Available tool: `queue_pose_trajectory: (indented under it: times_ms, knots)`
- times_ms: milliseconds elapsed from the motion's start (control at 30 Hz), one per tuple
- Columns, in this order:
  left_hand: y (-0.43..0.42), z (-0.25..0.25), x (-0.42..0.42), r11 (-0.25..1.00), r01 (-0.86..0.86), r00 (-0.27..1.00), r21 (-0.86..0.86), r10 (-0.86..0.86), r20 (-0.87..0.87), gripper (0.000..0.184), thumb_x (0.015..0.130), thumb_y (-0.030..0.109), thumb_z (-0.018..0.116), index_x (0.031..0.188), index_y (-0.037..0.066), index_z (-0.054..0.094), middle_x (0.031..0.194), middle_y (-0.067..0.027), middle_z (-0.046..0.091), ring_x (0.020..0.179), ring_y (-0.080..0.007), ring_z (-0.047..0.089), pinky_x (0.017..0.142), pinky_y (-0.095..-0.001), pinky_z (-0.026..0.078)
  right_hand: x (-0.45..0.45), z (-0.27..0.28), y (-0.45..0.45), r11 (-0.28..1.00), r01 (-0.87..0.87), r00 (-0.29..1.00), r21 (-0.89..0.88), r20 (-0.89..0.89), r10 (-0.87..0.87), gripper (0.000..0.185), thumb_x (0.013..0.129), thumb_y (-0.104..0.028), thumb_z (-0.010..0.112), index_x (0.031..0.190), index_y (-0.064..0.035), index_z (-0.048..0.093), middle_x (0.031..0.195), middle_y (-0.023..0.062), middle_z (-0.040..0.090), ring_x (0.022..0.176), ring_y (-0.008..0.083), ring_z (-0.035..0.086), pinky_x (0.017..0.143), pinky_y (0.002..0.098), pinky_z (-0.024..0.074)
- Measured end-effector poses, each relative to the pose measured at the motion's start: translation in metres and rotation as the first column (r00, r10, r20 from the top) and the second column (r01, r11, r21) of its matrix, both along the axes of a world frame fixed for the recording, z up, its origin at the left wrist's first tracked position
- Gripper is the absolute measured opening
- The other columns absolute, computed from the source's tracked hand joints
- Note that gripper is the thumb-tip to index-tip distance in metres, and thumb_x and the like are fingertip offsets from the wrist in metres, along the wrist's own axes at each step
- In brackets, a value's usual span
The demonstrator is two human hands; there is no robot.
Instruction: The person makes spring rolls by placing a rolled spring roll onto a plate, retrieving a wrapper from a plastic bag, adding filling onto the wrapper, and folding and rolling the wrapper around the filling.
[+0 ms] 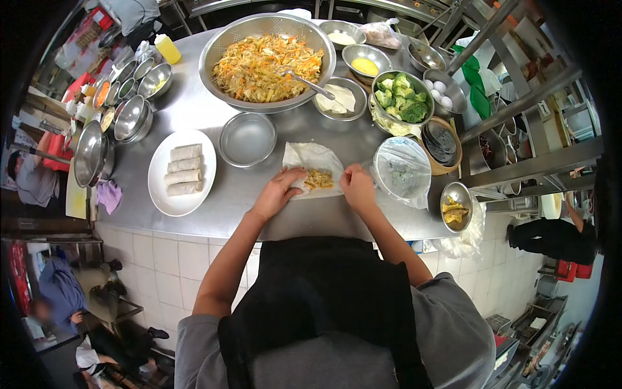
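The left hand (283, 189) lies with bent fingers over the left side of a thin, pale spring-roll wrapper (314, 154); whether it grips the sheet or only presses on it, I cannot tell. The right hand (357, 187) is drawn narrow, thumb and fingers closed on the wrapper's right edge. Between the hands sits a small heap of shredded vegetable filling (319, 179), on the near part of the sheet, which lies flat on the steel worktop (311, 217) close to its front edge.

Just beside the right hand stands a plastic-covered bowl (402, 168) — the nearest obstacle on that side. Beyond the left hand is a shallow metal dish (247, 139), and farther left an oval white plate (159, 185) bearing a row of pale rolls (184, 175).

Past the wrapper, a big perforated colander (217, 78) holds a mound of shredded vegetables (265, 68). Right of it, bowls crowd together: one of broccoli (405, 97), one of eggs (444, 94), one of yellow liquid (365, 66). A bamboo basket (447, 170) touches the covered bowl's side or nearly so — steel shelf rails (541, 159) close off the right end.
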State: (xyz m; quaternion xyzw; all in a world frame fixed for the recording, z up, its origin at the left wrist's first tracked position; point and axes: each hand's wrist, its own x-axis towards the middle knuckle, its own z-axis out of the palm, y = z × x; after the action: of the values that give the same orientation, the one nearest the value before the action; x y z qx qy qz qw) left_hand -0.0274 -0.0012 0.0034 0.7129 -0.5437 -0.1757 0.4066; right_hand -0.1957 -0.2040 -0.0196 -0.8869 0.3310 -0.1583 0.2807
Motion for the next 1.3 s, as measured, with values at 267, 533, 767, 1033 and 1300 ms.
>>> queue_pose_trajectory:
  times_ms: [267, 533, 767, 1033, 1300]
  knots:
    - [0.0, 0.004, 0.0, 0.999, 0.013, 1.0, 0.037, -0.013, -0.003, 0.051, 0.088, 0.008, 0.071, 0.136, 0.012, 0.055, 0.139, -0.0133, 0.06, 0.134, -0.0341, 0.053, 0.122, -0.0516, 0.03, 0.005, 0.023, 0.004, 0.96, -0.075, 0.994, 0.27, 0.094, 0.051, 0.04, 0.085, -0.011, 0.07, 0.12, -0.0023, 0.054, 0.08, 0.0147, 0.067, 0.075, 0.0325, 0.069, 0.072, 0.0439, 0.0538]
    - [0.0, 0.007, -0.005, 0.999, -0.016, 0.998, 0.036, 0.018, -0.06, 0.058, 0.088, 0.003, 0.07, 0.142, 0.01, 0.05, 0.141, -0.0137, 0.058, 0.134, -0.0363, 0.051, 0.124, -0.0515, 0.024, 0.038, 0.034, 0.038, 0.909, -0.285, 0.941, 0.304, 0.267, 0.206, 0.061, 0.08, -0.002, 0.069, 0.137, -0.0053, 0.045, 0.088, 0.0176, 0.066, 0.08, 0.0372, 0.068, 0.073, 0.0459, 0.0538]
    - [0.0, 0.019, -0.013, 0.998, 0.004, 1.0, 0.06, -0.003, -0.022, 0.066, 0.085, -0.005, 0.065, 0.145, 0.013, 0.046, 0.146, -0.0104, 0.054, 0.139, -0.0351, 0.047, 0.124, -0.0559, 0.023, 0.036, 0.049, 0.047, 0.933, -0.308, 0.949, 0.186, 0.123, 0.289, 0.061, 0.081, -0.002, 0.067, 0.139, -0.0034, 0.045, 0.082, 0.0186, 0.07, 0.078, 0.0429, 0.068, 0.072, 0.051, 0.0542]
    - [-0.002, 0.02, -0.017, 0.999, -0.026, 0.998, 0.032, 0.028, -0.06, 0.069, 0.084, -0.009, 0.061, 0.146, 0.015, 0.044, 0.147, -0.0103, 0.053, 0.141, -0.033, 0.045, 0.124, -0.0577, 0.019, 0.051, 0.042, 0.024, 0.903, -0.429, 0.893, -0.026, 0.142, 0.428, 0.052, 0.077, -0.001, 0.068, 0.127, -0.0126, 0.058, 0.082, 0.0095, 0.071, 0.075, 0.0312, 0.068, 0.069, 0.0412, 0.054]
    - [-0.002, 0.009, -0.014, 0.997, 0.019, 0.998, 0.07, -0.023, 0.059, 0.059, 0.084, -0.006, 0.063, 0.137, 0.017, 0.055, 0.147, -0.0118, 0.053, 0.144, -0.0368, 0.041, 0.122, -0.0591, 0.02, 0.062, 0.042, 0.001, 0.742, -0.55, 0.834, 0.384, 0.201, 0.514, 0.06, 0.088, -0.002, 0.067, 0.142, -0.0101, 0.045, 0.088, 0.0076, 0.069, 0.087, 0.0226, 0.067, 0.078, 0.0361, 0.0534]
